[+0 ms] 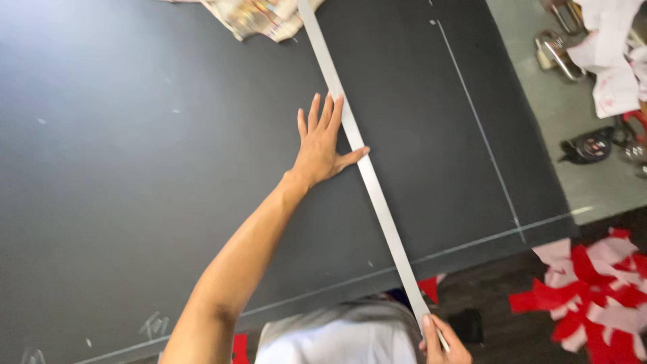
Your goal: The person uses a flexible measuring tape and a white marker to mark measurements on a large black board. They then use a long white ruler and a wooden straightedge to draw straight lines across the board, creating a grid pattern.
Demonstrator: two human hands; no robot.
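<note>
A long flat metal ruler (377, 195) lies diagonally across a large dark grey sheet (135, 168) from the top centre to the bottom right. My left hand (322, 141) lies flat on the sheet with fingers spread, its thumb and fingertips pressing the ruler's left edge. My right hand (441, 340) grips the ruler's near end at the bottom edge of the view. White chalk lines (482, 128) run across the sheet to the right of the ruler and along its near edge.
Crumpled newspaper (259, 17) lies at the top of the sheet. On the grey floor at right sit a black tape measure (590, 145), metal tools (556, 50) and white paper scraps (613, 61). Red and white offcuts (593, 296) are piled at bottom right.
</note>
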